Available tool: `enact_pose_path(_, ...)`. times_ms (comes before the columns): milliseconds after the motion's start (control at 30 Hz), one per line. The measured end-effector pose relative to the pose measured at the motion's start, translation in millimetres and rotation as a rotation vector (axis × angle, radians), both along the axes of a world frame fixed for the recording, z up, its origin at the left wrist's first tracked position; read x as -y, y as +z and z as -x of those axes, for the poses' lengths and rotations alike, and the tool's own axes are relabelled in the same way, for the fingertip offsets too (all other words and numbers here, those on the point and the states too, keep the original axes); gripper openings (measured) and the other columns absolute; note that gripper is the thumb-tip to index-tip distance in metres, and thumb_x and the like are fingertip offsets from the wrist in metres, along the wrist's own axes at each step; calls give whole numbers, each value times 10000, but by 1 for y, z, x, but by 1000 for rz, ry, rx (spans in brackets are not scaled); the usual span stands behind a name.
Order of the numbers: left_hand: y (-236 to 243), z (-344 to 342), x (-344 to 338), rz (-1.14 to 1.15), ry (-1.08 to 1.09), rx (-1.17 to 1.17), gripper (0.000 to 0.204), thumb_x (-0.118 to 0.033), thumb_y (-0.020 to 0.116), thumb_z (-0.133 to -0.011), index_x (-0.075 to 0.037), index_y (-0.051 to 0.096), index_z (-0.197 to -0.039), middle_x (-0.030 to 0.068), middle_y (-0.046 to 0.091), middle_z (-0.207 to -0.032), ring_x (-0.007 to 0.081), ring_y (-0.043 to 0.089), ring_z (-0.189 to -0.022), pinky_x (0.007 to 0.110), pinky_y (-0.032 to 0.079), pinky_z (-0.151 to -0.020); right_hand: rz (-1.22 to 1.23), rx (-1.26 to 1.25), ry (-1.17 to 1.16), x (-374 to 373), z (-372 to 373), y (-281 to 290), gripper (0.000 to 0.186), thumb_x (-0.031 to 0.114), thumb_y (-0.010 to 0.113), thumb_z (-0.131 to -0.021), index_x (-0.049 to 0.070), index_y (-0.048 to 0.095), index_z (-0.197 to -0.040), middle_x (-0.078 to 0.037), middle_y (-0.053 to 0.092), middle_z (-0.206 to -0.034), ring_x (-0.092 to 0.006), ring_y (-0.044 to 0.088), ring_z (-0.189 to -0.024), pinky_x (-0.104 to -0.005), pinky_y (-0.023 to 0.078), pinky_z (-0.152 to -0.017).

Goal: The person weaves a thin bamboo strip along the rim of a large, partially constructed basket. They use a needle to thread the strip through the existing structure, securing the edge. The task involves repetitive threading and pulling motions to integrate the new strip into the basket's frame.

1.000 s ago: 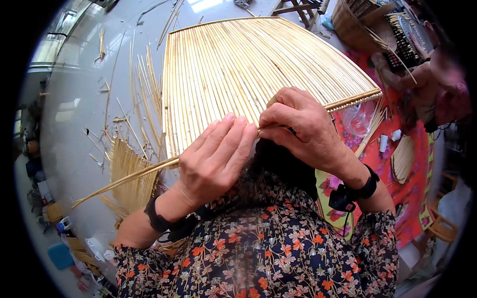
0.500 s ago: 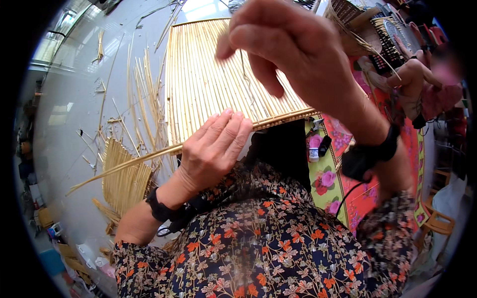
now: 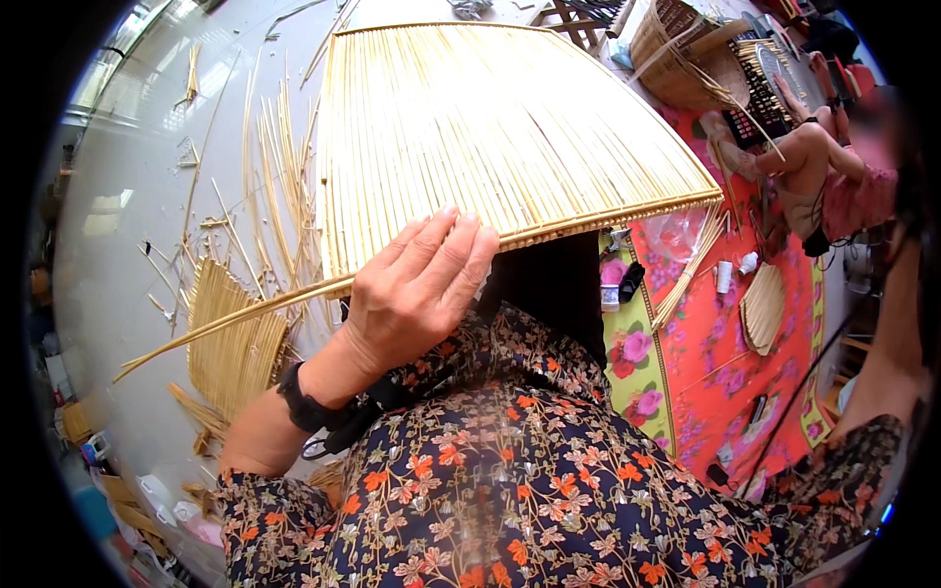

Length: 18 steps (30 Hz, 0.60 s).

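A large fan-shaped panel of thin bamboo slats [image 3: 490, 127] lies across my lap and spreads away from me. A long bamboo strip [image 3: 225, 318] runs along its near edge and sticks out to the left. My left hand [image 3: 417, 289] lies on that near edge with the fingers together over the rim, pressing it down; the thumb is hidden. A black band [image 3: 304, 402] sits on that wrist. My right forearm [image 3: 892, 333] rises along the right edge of the picture, and its hand is out of sight.
Loose bamboo strips [image 3: 265, 186] litter the pale floor at left, beside a smaller slat bundle [image 3: 230, 343]. A pink flowered mat [image 3: 725, 363] at right holds a small woven fan piece [image 3: 763, 309] and a white spool [image 3: 723, 276]. A wicker basket [image 3: 686, 59] and a seated person [image 3: 823, 167] are at the upper right.
My right hand has left the panel's edge, risen past the camera and gone out of view to the right. The left hand stays on the rim.
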<state>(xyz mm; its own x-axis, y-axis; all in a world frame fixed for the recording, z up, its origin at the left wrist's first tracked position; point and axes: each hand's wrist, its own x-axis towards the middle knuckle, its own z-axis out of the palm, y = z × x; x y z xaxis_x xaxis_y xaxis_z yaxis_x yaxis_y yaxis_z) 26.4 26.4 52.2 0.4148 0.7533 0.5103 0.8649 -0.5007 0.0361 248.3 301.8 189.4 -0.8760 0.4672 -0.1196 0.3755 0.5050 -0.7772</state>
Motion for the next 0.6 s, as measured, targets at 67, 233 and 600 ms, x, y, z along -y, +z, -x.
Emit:
enact_pose_path(67,-8,-5,-13,-27,-84,65,320,-110,698,-943,-22,786,-1238,139,786,-1205,330,773,-1144,439,648,-961,-68,48,-102,8,-19,1,170,179,616,-1100,24,662,-1151,-41,717,-824,-99,715,-698,-264,585,-565)
enact_pose_path(233,5,-8,0,71,-19,89,330,-67,736,-921,-11,790,-1242,155,793,-1212,339,774,-1170,448,643,-990,148,32,-157,71,-3,-40,99,90,628,-1070,26,698,-1040,-20,697,-831,-70,650,-675,-268,578,-627)
enact_pose_path(600,21,-8,7,111,-36,103,297,-61,743,-915,8,805,-1197,175,799,-1150,358,781,-1149,466,660,-953,-547,-117,206,120,-9,-69,145,65,791,-811,93,687,-909,-71,554,-835,-282,624,-735,-410,499,-643)
